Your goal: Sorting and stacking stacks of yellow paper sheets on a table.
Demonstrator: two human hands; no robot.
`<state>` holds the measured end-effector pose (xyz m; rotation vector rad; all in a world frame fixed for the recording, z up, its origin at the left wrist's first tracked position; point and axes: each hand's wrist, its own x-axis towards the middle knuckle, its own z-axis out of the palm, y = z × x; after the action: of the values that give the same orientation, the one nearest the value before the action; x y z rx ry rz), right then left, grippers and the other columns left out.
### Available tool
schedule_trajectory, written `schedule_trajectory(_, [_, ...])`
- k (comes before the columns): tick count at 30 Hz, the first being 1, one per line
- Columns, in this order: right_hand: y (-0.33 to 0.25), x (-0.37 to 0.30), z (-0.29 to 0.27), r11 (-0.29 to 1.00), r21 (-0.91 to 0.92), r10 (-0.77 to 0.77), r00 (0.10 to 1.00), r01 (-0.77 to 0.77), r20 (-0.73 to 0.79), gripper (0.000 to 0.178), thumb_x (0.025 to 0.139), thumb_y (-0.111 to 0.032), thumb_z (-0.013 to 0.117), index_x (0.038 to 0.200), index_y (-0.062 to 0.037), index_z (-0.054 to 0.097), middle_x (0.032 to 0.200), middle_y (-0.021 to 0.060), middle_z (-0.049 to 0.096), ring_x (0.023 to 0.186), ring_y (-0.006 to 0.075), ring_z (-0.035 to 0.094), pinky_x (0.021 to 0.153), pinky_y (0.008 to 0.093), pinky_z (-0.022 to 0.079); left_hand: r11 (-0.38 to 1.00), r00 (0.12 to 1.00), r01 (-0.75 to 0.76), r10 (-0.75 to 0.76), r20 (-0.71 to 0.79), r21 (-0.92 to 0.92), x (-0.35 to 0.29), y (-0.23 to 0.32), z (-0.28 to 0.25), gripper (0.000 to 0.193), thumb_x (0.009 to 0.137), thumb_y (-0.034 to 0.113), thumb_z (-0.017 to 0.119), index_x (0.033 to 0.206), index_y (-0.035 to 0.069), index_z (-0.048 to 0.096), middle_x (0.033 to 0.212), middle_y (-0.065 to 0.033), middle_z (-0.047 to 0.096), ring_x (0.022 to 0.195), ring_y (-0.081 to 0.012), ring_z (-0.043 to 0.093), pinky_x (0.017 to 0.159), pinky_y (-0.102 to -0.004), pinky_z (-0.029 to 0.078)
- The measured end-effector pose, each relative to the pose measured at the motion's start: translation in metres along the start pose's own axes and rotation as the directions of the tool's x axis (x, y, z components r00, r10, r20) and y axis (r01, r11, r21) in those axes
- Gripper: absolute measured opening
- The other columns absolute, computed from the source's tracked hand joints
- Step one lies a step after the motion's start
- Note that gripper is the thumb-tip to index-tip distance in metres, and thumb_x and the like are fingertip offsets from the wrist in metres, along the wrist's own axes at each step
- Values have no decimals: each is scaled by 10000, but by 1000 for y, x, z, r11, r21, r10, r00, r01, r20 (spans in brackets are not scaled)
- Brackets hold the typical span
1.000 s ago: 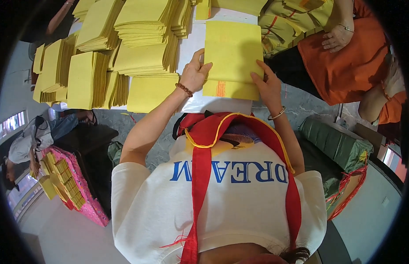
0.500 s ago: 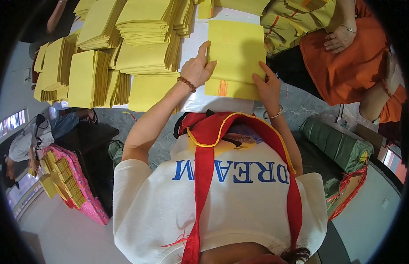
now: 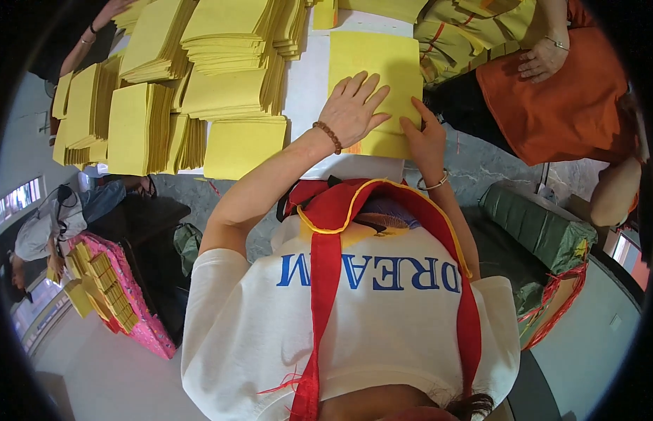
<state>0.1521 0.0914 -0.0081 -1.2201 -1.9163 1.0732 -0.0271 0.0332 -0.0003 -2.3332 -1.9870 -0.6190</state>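
Observation:
In front of me lies a yellow paper sheet (image 3: 374, 57), with an orange mark near its lower edge mostly covered by my hand. Across its middle and left part rests my left hand (image 3: 354, 109), fingers spread and palm down. My right hand (image 3: 427, 140) is at the sheet's right edge, thumb and forefinger apart, with the thumb touching the paper. Its other fingers are partly hidden. Left of the sheet, stacks of folded yellow paper (image 3: 231, 91) cover much of the white table (image 3: 305, 70), and a low pile (image 3: 245, 146) sits nearest my left forearm.
Tied yellow bundles (image 3: 452, 31) lie at the far right, beside a person in an orange apron (image 3: 551, 98). Another person's hand (image 3: 116, 8) shows at the far left. A green wrapped package (image 3: 537, 224) stands behind me on the right, a pink-covered table (image 3: 140, 316) on the left.
My left hand has moved right from the sheet's left edge onto its face, fingers now spread. The right hand stays at the edge. At the far left, another person's hand has come into view.

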Motion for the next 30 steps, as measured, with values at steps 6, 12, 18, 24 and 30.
schedule_trajectory(6, [0,1,-2,991,84,99,995,-101,31,408,775,-141,634,1156,-9,569,1040,175,613,901,280,612,781,327,467,1000,1000,1,-1,-15,-2,1,1,3,476,866,358,523,1254,85,472,1296,-142,436,1204,-316,387,984,-429,318])
schedule_trajectory(12, [-22,-16,-4,869,-446,-231,973,213,14,458,816,-274,598,1219,-66,532,1325,160,429,1163,285,461,916,477,352,1000,1000,27,-27,-5,-5,-2,1,6,481,862,352,530,1259,88,466,1301,-136,430,1209,-310,378,995,-431,301])
schedule_trajectory(18, [-7,-37,-4,623,-624,-278,879,471,386,575,867,-442,478,1334,-113,407,1432,97,314,1338,267,256,1023,626,86,999,1000,-15,14,-26,-52,0,-5,6,465,856,352,540,1231,83,489,1291,-140,431,1206,-310,367,985,-437,292])
schedule_trajectory(24, [2,-32,-3,760,-472,-259,875,446,409,554,889,-385,466,1348,-84,384,1443,108,296,1344,271,245,1051,565,130,974,972,-210,218,92,-84,-6,-7,-9,489,817,332,573,1190,22,505,1148,-132,493,1069,-287,446,886,-394,366])
schedule_trajectory(30, [8,-27,-21,991,120,-85,985,68,150,568,863,-150,539,1372,-27,319,1432,174,289,1311,280,304,1064,404,226,952,995,-98,100,9,290,-1,28,8,506,700,216,618,1135,-23,521,962,-87,548,884,-246,516,707,-352,442])
